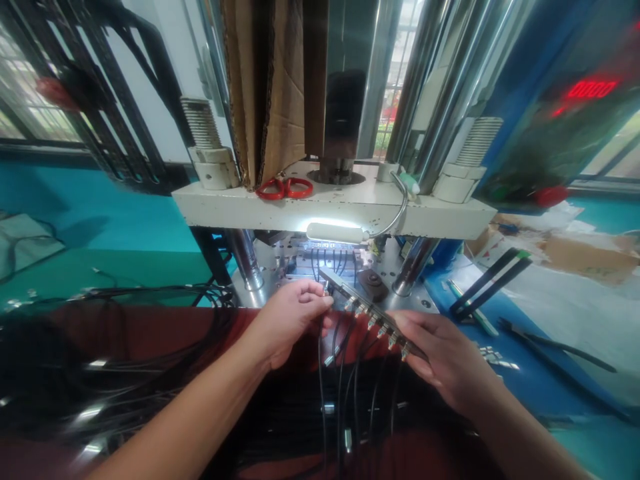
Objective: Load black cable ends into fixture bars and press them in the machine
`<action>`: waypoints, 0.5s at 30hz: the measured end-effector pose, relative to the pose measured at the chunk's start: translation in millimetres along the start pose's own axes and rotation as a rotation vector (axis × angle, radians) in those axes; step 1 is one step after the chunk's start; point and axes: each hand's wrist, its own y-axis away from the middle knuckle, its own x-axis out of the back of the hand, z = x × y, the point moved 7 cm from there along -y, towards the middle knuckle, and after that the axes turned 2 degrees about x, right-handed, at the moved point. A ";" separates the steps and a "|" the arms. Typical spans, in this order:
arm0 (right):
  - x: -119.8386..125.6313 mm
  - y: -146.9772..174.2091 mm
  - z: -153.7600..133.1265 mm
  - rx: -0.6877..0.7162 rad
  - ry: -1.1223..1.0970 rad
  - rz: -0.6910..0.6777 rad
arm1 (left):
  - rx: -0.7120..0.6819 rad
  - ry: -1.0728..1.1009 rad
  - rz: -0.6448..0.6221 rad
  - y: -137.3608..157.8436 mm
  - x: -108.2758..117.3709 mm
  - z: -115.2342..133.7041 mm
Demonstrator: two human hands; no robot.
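My right hand point(443, 353) grips the near end of a narrow metal bar point(367, 305), which slants up and to the left. Several small metal connectors point(381, 331) stick out along its lower edge, with black cables hanging below. At the bar's far end, my left hand point(293, 313) pinches the end of a black cable point(321, 367) between thumb and fingers. Its tip is close to the bar; whether it is seated there I cannot tell. Behind the hands, more cables lie in a lit metal mould point(330, 259) on the press bed.
The cream press plate point(240, 207) spans above, bearing red-handled scissors point(285, 189) and a lamp point(335, 231). Steel posts point(249, 260) flank the bed. Bundled black cables point(165, 347) lie at left. On the blue surface at right are pliers point(545, 343) and a black forked piece point(490, 287).
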 end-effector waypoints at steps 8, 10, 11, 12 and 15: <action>-3.6 -2.9 8.5 -0.047 -0.096 -0.048 | -0.073 -0.136 0.047 0.8 -3.0 2.9; -4.4 -2.9 9.9 -0.054 -0.107 -0.057 | -0.053 -0.133 0.029 1.2 -5.0 0.9; -4.7 -2.7 10.6 -0.059 -0.111 -0.057 | -0.043 -0.124 0.017 1.4 -5.9 -0.3; -5.1 -2.5 11.4 -0.067 -0.111 -0.058 | -0.036 -0.112 0.006 1.5 -6.7 -1.4; -6.5 -1.9 14.4 -0.082 -0.113 -0.065 | -0.021 -0.087 -0.023 1.9 -8.3 -4.0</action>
